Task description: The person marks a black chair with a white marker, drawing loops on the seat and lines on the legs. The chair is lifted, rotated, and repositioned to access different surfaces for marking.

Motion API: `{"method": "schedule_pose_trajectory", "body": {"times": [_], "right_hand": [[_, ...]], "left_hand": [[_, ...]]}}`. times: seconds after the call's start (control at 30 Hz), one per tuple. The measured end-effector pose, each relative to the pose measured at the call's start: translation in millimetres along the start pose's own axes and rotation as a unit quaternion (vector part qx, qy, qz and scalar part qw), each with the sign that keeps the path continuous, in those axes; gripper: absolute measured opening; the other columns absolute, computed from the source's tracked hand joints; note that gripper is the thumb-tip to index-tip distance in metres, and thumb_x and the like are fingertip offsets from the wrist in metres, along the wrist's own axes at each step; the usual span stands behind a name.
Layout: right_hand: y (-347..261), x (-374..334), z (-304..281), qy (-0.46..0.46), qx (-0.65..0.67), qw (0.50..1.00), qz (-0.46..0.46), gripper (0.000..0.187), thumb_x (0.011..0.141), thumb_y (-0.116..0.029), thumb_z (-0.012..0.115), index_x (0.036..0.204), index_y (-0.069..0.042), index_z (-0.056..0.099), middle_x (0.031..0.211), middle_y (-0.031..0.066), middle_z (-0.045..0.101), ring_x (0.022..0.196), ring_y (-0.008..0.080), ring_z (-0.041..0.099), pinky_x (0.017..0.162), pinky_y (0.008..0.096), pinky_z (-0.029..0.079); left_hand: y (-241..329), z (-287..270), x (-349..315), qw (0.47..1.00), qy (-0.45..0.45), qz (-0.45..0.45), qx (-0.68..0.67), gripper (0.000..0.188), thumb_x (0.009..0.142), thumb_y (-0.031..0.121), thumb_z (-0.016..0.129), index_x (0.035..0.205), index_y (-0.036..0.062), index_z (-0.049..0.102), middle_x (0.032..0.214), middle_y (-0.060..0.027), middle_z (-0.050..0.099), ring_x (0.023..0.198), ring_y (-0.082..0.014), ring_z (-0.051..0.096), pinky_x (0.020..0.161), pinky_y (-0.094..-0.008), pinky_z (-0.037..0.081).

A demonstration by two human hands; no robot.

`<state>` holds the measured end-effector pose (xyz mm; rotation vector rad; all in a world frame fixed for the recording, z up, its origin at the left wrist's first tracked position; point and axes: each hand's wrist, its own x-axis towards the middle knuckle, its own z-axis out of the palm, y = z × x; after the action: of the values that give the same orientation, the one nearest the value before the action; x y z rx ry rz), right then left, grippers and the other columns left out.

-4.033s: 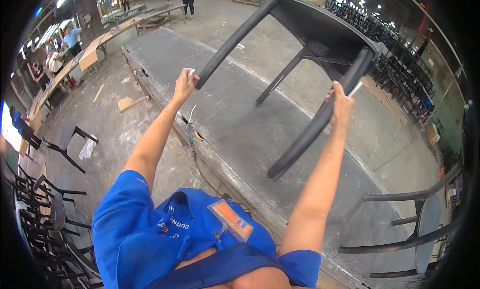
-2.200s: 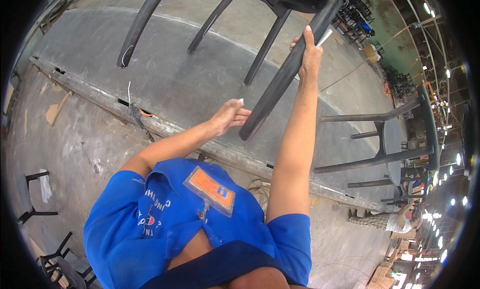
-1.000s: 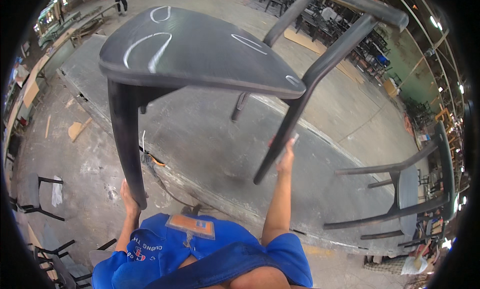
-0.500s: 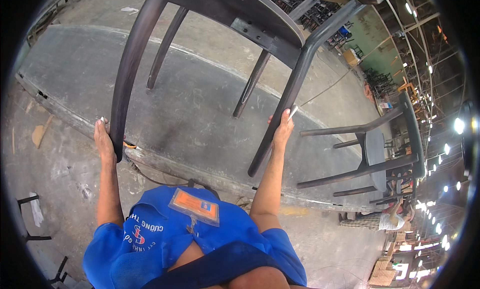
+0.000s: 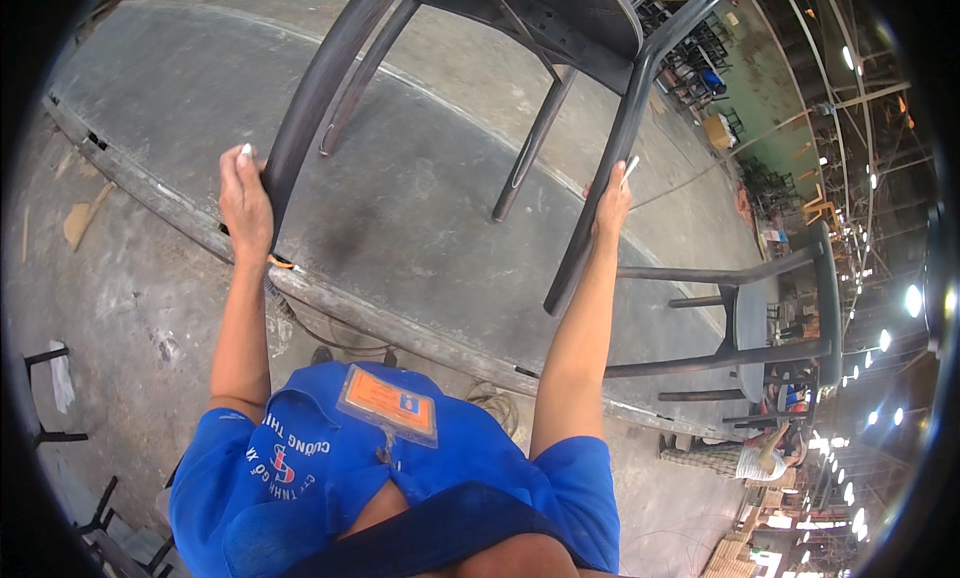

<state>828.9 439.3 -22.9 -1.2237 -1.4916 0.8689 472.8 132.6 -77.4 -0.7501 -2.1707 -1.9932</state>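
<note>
Above platform (image 5: 420, 208), hands grip dark chair (image 5: 560, 28) legs

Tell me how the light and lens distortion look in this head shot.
Head view: heavy fisheye, so the platform edge bows and a black rim rings the picture; ceiling lamps at right flare into bright spots; daylight falls evenly on the floor, with only soft shadow under the dark chair; both hands, left and right, look sharp, without motion blur.

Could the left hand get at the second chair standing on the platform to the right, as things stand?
Probably not: the left hand grips a leg of the lifted chair, and the second chair stands beyond the right hand.
</note>
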Motion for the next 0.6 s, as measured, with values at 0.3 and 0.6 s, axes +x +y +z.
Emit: {"method": "schedule_pose_trajectory", "body": {"times": [0.3,0.6], "right_hand": [[-3,56,20,-0.003,-0.023,1.0,0.018,0.058,0.091,-0.053,0.045,0.091,0.004,0.056,0.06,0.0106,0.055,0.048,0.0182,0.056,0.047,0.0322,0.045],[8,51,18,0.038,-0.11,0.993,-0.017,0.055,0.091,-0.052,0.046,0.084,0.002,0.054,0.057,0.0084,0.053,0.048,0.0173,0.055,0.046,0.0313,0.044]], "left_hand": [[25,30,38,0.996,0.002,0.017,0.09,0.038,0.099,0.038,0.031,0.11,0.0077,0.05,0.092,-0.0156,0.065,0.09,-0.0351,0.062,0.078,-0.043,0.045],[50,29,12,0.993,0.082,0.063,-0.061,0.036,0.1,0.032,0.031,0.11,0.0031,0.049,0.103,-0.015,0.064,0.096,-0.0279,0.062,0.08,-0.0384,0.047]]}}
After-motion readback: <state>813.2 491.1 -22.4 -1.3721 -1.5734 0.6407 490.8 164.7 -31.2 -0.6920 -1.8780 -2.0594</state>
